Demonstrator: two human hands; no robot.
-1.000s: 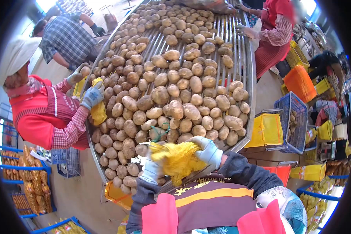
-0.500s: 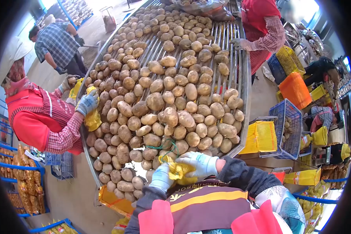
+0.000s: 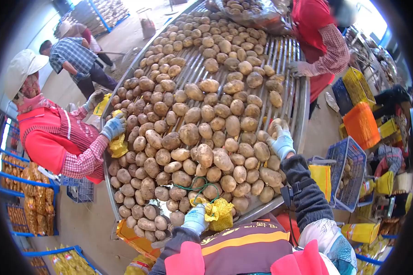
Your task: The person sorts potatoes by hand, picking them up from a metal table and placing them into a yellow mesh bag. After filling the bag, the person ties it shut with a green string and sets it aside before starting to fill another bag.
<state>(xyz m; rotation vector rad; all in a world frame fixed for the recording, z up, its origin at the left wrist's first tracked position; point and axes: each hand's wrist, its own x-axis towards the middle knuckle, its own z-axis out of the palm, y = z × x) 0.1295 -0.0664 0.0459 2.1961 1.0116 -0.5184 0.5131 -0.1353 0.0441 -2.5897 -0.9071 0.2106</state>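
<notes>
My left hand [image 3: 196,219], in a light blue and white glove, is closed on a yellow mesh bag [image 3: 221,214] at the near edge of the sorting table. A green cord [image 3: 198,184] lies over the potatoes just beyond the bag. My right hand [image 3: 281,140], gloved too with soiled fingertips, is stretched out at the table's right side. Its fingers are apart and slightly bent, beside a potato [image 3: 263,136]; whether they touch it is hard to see. Many potatoes [image 3: 188,134] cover the slatted metal table [image 3: 280,98].
At the left, a co-worker [image 3: 55,137] holds a yellow mesh bag [image 3: 118,145]. Another person in red [image 3: 314,41] stands at the far right side of the table. Blue crates [image 3: 348,172] and an orange crate [image 3: 361,123] stand to the right. Stacked sacks [image 3: 34,195] are at left.
My right hand has let go of the yellow mesh bag and moved out to the right over the potatoes. My left hand keeps the bag. The view has shifted slightly.
</notes>
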